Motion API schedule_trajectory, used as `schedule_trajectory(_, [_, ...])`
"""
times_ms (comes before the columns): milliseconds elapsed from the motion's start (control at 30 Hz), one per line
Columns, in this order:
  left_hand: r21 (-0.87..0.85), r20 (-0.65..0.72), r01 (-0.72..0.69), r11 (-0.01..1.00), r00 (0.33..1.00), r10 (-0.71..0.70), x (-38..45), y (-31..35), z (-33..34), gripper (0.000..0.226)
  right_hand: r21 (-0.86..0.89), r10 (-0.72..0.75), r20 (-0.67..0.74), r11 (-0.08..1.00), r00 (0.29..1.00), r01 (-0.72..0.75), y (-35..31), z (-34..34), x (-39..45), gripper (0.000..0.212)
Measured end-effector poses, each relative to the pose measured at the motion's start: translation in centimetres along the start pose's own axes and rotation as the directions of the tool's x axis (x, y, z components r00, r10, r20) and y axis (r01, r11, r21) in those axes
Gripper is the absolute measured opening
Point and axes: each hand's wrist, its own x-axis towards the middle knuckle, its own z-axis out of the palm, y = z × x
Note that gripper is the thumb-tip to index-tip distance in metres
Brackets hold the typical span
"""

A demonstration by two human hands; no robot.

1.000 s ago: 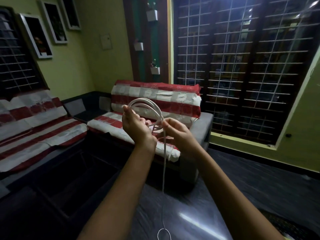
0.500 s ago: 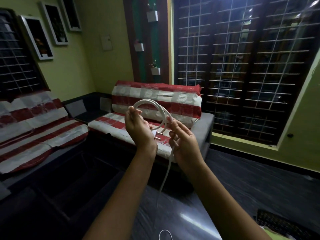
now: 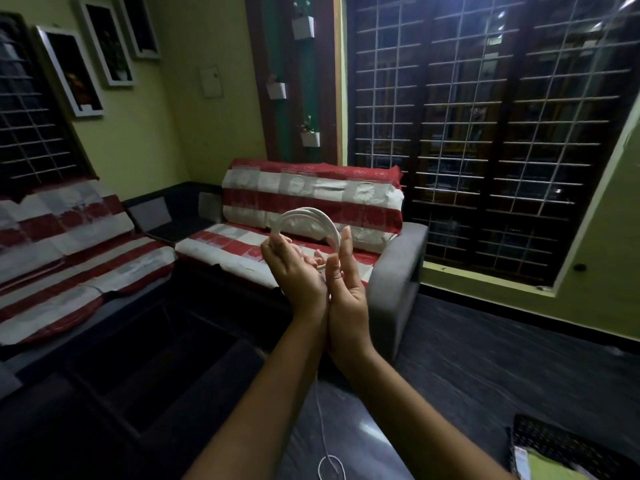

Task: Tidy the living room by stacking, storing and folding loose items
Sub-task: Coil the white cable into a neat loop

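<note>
Coiled white flat cable [image 3: 306, 221] held up between both hands before red-and-white striped sofa [image 3: 311, 202]. Left hand [image 3: 294, 271] curled, gripping loops. Right hand [image 3: 346, 289] fingers straight, pressed against coil. Loose tail hanging floorward. No legible writing.

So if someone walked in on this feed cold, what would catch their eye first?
Probably the two hands raised mid-frame: the left hand holds a coil of white cable, and the right hand stands upright against the coil, fingers straight. A loose tail of the cable hangs down between the forearms to a small loop near the bottom edge. Behind is the red and white striped sofa.
</note>
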Motion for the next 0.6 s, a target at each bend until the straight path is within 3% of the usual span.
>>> schedule_trajectory(67, [-0.059, 0.030, 0.092, 0.994, 0.995, -0.091, 0.0, 0.3, 0.1, 0.026, 0.031, -0.023, 0.017, 0.999, 1.000, 0.022, -0.3, 0.0, 0.3, 0.051])
schedule_trajectory(167, [-0.037, 0.112, 0.108, 0.994, 0.988, -0.103, -0.2, 0.7, 0.0, 0.027, 0.077, -0.073, -0.026, 0.994, 0.997, 0.075, -0.7, 0.5, 0.6, 0.047])
schedule_trajectory(367, [0.118, 0.268, 0.274, 0.954, 0.917, -0.297, -0.1, 1.4, -0.4, 0.054, -0.130, -0.236, -0.216, 0.969, 0.947, 0.212, 0.1, 1.2, 1.7, 0.043])
schedule_trajectory(467, [0.138, 0.282, 0.446, 0.884, 0.838, -0.467, -0.5, 1.9, 0.0, 0.044, -0.284, -0.401, -0.280, 0.902, 0.872, 0.324, -0.2, 1.3, 2.6, 0.038])
schedule_trajectory(533, [0.114, 0.317, 0.556, 0.824, 0.765, -0.560, -0.9, 2.1, 0.2, 0.035, -0.458, -0.572, -0.276, 0.785, 0.773, 0.417, -0.8, 0.8, 3.8, 0.030])
schedule_trajectory(600, [0.204, 0.384, 0.525, 0.827, 0.734, -0.560, -1.1, 1.5, -0.4, 0.030, -0.604, -0.688, -0.199, 0.647, 0.698, 0.465, -1.5, -0.7, 5.7, 0.023])
